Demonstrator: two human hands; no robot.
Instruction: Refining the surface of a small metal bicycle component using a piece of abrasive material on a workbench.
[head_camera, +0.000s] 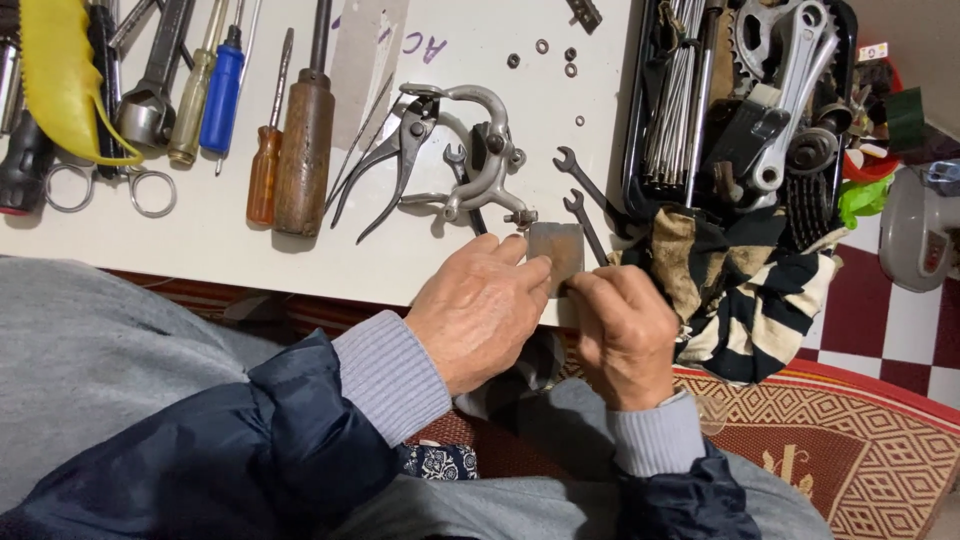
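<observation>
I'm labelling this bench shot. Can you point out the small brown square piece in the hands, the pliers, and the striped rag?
small brown square piece (558, 250), head view, on its flat face.
pliers (405, 150), head view, near the pivot.
striped rag (760, 300), head view, on its striped middle.

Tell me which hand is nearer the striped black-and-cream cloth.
Right. The right hand lies just beside the striped black-and-cream cloth, seemingly touching it; the left hand sits farther away, across the small brown square piece.

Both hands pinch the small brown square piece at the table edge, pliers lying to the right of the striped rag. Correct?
Not quite. In the head view the pliers lie left of the striped rag. Left hand and right hand do pinch the brown square piece at the table edge.
</observation>
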